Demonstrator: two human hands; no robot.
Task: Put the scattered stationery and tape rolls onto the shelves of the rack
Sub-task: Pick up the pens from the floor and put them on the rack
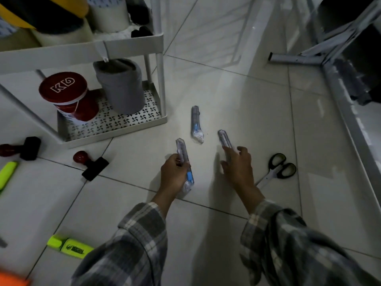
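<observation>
My left hand (174,172) is shut on a wrapped utility knife (184,159) with a blue slider, held just above the floor. My right hand (237,165) lies over a second wrapped knife (224,138) on the tiles, fingers curled around its near end. A third wrapped knife (196,123) lies on the floor between and beyond both hands. The white rack (132,45) stands at the left; its upper shelf holds tape rolls (109,15), its bottom shelf (115,122) a red-lidded can and a grey cup.
Black-handled scissors (276,168) lie right of my right hand. Two red-knobbed stamps (90,165) (22,148) and two yellow highlighters (71,246) (7,174) lie on the floor at left. Metal furniture legs (299,58) run along the right side.
</observation>
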